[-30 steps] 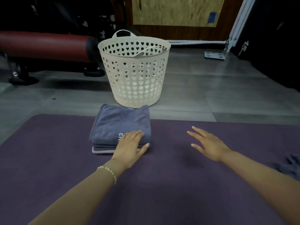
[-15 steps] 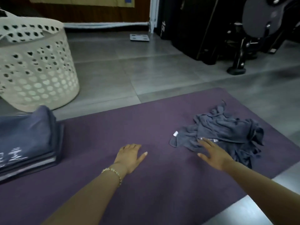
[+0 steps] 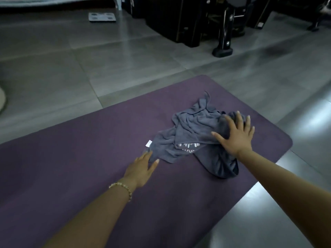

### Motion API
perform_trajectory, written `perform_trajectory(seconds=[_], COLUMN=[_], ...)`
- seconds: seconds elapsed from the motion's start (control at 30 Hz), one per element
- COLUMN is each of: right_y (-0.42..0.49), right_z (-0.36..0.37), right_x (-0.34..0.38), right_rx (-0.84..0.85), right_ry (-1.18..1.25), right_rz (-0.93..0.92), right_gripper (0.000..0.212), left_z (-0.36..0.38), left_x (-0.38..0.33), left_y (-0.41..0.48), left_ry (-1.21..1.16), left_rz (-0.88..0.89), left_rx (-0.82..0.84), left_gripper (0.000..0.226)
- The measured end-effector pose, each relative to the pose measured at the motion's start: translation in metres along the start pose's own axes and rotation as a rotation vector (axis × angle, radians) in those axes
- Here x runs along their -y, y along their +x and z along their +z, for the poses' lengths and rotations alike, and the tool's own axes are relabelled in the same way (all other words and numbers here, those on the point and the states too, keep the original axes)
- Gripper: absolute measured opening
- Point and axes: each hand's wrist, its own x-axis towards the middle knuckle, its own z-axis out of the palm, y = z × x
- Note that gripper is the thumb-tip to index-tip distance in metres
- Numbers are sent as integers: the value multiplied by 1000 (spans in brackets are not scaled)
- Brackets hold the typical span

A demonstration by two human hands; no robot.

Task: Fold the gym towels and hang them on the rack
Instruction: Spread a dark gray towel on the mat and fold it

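A crumpled grey gym towel [image 3: 191, 133] with white lettering and a small white tag lies on the right part of the purple mat [image 3: 89, 167]. My right hand [image 3: 236, 135] lies flat on the towel's right side with fingers spread. My left hand [image 3: 143, 169] is flat and open at the towel's near-left corner, fingertips at its edge. The folded towel stack and the rack are out of view.
Grey tiled floor surrounds the mat. A sliver of the white laundry basket [image 3: 2, 101] shows at the left edge. A bathroom scale [image 3: 102, 17] lies far back. Black gym equipment with a stand foot [image 3: 222, 51] fills the upper right.
My view has swung right, away from the folded stack and basket. My right hand moved further onto the crumpled towel, and my left hand slid right to the towel's corner.
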Motion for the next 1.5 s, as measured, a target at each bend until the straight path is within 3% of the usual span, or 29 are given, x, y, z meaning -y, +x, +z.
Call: perform_trajectory(seconds=[0.2, 0.3, 0.37, 0.47, 0.53, 0.63, 0.7, 0.77, 0.9, 1.0, 1.1, 1.2, 1.23, 1.3, 1.4, 1.5], right_y=[29, 24, 13, -14, -41, -83, -105, -121, -141, -138, -128, -121, -120, -128, -154, -177], right_z=[7, 13, 16, 16, 13, 23, 35, 39, 32, 30, 36, 51, 60, 73, 91, 105], right_x=[-20, -13, 0, 34, 67, 115, 134, 145, 163, 179, 197, 217, 224, 239, 261, 277], right_rx=[68, 94, 126, 140, 217, 390, 467, 594, 969, 870, 577, 433, 457, 586, 732, 855], right_ry=[290, 332, 340, 662, 860, 1023, 1071, 1035, 789, 730, 789, 765, 723, 651, 544, 375], right_rz=[271, 260, 215, 94, 4, -127, -185, -250, -325, -315, -297, -274, -251, -211, -289, -270], right_gripper=[95, 46, 43, 46, 46, 43, 57, 53, 43, 46, 41, 19, 17, 36, 45, 63], left_z=[19, 18, 16, 19, 18, 2, -15, -35, -65, -90, -118, -135, -138, -137, -124, -102], left_x=[-9, -13, -18, -33, -54, -75, -66, -39, 25, 77, 124, 170, 184, 214, 252, 268], left_y=[22, 25, 22, 19, 16, -1, -10, -18, -35, -65, -109, -160, -178, -210, -251, -267], left_ry=[-38, -63, -123, -219, -588, -1328, -1465, -1512, -1092, -693, -528, -366, -289, -91, 136, -150], left_rz=[-90, -126, -142, -104, -142, -337, -366, -345, -392, -151, 17, 57, 48, 18, -109, -299], left_rx=[51, 41, -2, -168, -93, 205, 229, 211, -100, -335, -275, -183, -174, -188, -166, -182], left_gripper=[68, 65, 60, 49, 60, 73, 74, 71, 62, 37, 30, 46, 50, 53, 57, 71])
